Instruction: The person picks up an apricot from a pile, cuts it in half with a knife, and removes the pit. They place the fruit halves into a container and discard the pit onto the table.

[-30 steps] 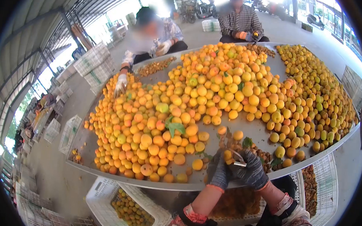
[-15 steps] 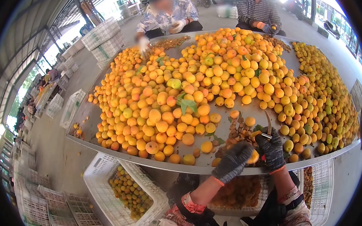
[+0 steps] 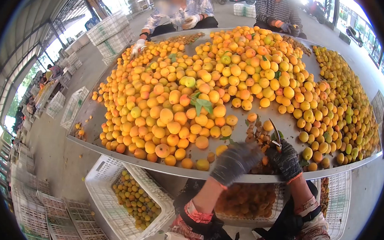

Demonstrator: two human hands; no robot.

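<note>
A large heap of orange apricots [image 3: 158, 105] covers the metal table [image 3: 176, 168]. My right hand [image 3: 285, 159], in a dark glove, is closed around a curved knife [image 3: 276, 135] whose blade points up and away. My left hand [image 3: 236, 162], also gloved, is to its left over the table's near edge, blurred by motion; its fingers and anything in them cannot be made out. Between and beyond my hands lies a small pile of brown-orange pieces [image 3: 254, 135].
White crates stand below the near edge: one with yellow-green fruit [image 3: 95, 176], another with orange pieces [image 3: 244, 203]. Smaller yellow fruit [image 3: 353, 111] lies at the right. Across the table are two people [image 3: 180, 10] [image 3: 278, 11]. Stacked crates [image 3: 109, 33] stand at the back left.
My left hand has moved left, away from my right hand, and the orange fruit beside its fingers no longer shows. The knife blade has tilted left. The far-left person's gloved hand has shifted left.
</note>
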